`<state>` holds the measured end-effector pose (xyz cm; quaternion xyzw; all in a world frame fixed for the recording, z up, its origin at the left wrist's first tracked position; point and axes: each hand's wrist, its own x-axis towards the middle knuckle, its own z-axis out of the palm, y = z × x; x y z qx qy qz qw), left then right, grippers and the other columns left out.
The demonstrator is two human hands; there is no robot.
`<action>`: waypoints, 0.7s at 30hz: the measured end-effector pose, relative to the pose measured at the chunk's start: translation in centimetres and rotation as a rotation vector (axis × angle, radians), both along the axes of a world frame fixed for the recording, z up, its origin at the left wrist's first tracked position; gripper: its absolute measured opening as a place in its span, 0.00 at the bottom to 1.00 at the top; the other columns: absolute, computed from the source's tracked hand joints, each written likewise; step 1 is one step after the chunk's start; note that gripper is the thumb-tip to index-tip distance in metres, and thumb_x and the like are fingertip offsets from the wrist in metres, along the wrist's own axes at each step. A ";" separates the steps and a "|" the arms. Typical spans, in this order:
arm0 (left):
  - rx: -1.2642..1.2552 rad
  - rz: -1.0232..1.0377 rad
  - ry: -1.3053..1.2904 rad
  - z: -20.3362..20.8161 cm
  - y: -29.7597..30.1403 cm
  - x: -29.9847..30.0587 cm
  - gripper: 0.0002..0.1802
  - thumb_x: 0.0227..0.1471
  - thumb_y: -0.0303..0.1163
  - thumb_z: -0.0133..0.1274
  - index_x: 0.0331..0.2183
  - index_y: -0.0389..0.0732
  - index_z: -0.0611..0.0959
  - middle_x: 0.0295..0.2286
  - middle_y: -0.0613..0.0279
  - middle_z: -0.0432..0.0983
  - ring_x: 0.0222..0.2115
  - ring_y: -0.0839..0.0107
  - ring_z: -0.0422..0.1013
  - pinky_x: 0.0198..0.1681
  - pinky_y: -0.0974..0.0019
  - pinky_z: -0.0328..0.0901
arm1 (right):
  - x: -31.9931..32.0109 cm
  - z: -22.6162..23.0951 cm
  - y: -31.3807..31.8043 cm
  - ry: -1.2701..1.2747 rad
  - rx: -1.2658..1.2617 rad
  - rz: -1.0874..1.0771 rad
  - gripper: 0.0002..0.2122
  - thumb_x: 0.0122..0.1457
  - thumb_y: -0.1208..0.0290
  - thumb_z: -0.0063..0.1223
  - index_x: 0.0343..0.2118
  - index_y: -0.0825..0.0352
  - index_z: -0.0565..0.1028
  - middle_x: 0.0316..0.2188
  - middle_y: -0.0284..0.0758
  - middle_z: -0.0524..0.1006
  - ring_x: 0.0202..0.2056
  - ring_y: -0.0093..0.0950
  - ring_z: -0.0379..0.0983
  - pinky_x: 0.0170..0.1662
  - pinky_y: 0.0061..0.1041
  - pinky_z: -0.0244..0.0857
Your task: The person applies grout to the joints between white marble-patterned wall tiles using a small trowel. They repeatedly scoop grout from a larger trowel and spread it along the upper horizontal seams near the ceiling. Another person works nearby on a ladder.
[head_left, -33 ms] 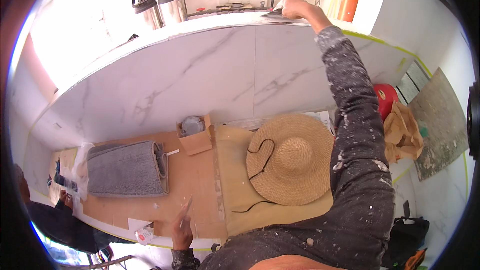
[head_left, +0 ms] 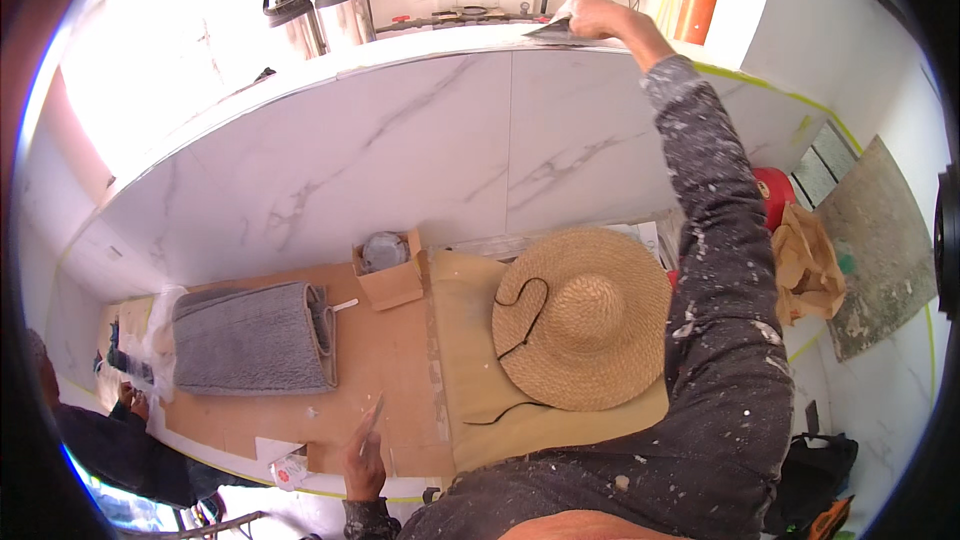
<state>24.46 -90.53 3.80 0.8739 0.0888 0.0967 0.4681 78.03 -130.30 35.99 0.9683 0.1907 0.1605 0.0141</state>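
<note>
My right hand (head_left: pixel 597 18) reaches to the top ledge (head_left: pixel 430 48) of the marble-patterned wall. Its fingers are closed on a putty knife (head_left: pixel 550 32), whose dark, wide blade lies at the ledge's white surface. Low in the view, my left hand (head_left: pixel 364 462) is wrapped round a thin, flat tool (head_left: pixel 373 415), seen almost edge-on, so its kind does not show. That tool points up over the brown cardboard sheet (head_left: pixel 385 360). Pale splashes cover my dark right sleeve (head_left: pixel 715 230).
A straw hat (head_left: pixel 585 320), a folded grey mat (head_left: pixel 250 340) and an open cardboard box (head_left: pixel 390 285) lie below the wall. Metal canisters (head_left: pixel 343 10) and pipes stand behind the ledge. At right are a crumpled paper bag (head_left: pixel 805 260) and a worn board (head_left: pixel 880 250). Another person (head_left: pixel 120 450) works at far left.
My right hand and forearm have shifted slightly to the right along the ledge with the putty knife. My left hand stays in place.
</note>
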 end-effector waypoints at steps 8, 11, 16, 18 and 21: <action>-0.015 -0.030 -0.083 -0.1 -0.3 0.8 0.18 0.56 0.19 0.45 0.49 0.32 0.76 0.46 0.43 0.75 0.51 0.56 0.70 0.54 0.60 0.62 | -0.1 2.4 -1.6 0.045 0.114 -0.097 0.15 0.47 0.76 0.47 0.38 0.76 0.75 0.36 0.52 0.78 0.37 0.41 0.76 0.41 0.34 0.67; -0.022 -0.018 -0.098 0.2 -0.4 1.3 0.18 0.55 0.18 0.45 0.49 0.32 0.76 0.46 0.43 0.75 0.50 0.56 0.71 0.53 0.60 0.63 | 2.4 1.3 0.8 0.008 0.005 -0.046 0.16 0.46 0.75 0.45 0.38 0.77 0.75 0.36 0.54 0.77 0.38 0.44 0.76 0.40 0.37 0.67; -0.038 -0.002 -0.065 0.2 -0.1 1.0 0.18 0.56 0.19 0.45 0.49 0.31 0.76 0.45 0.42 0.75 0.49 0.54 0.71 0.53 0.59 0.63 | 3.6 -0.5 4.3 0.034 -0.081 -0.072 0.16 0.49 0.71 0.48 0.39 0.74 0.76 0.37 0.53 0.77 0.39 0.44 0.76 0.42 0.37 0.68; -0.029 -0.007 -0.049 -0.2 0.1 0.8 0.18 0.56 0.20 0.45 0.49 0.31 0.76 0.45 0.41 0.75 0.49 0.54 0.71 0.53 0.59 0.63 | 1.8 -1.1 4.2 0.013 -0.079 -0.085 0.16 0.54 0.65 0.51 0.41 0.70 0.77 0.36 0.49 0.78 0.39 0.44 0.75 0.44 0.37 0.68; -0.034 -0.018 -0.053 -1.1 0.3 0.8 0.18 0.56 0.21 0.45 0.49 0.31 0.76 0.45 0.41 0.75 0.49 0.53 0.72 0.53 0.59 0.63 | -2.5 -1.8 2.0 -0.052 -0.075 0.076 0.15 0.54 0.72 0.47 0.44 0.67 0.77 0.41 0.47 0.78 0.43 0.41 0.75 0.47 0.37 0.67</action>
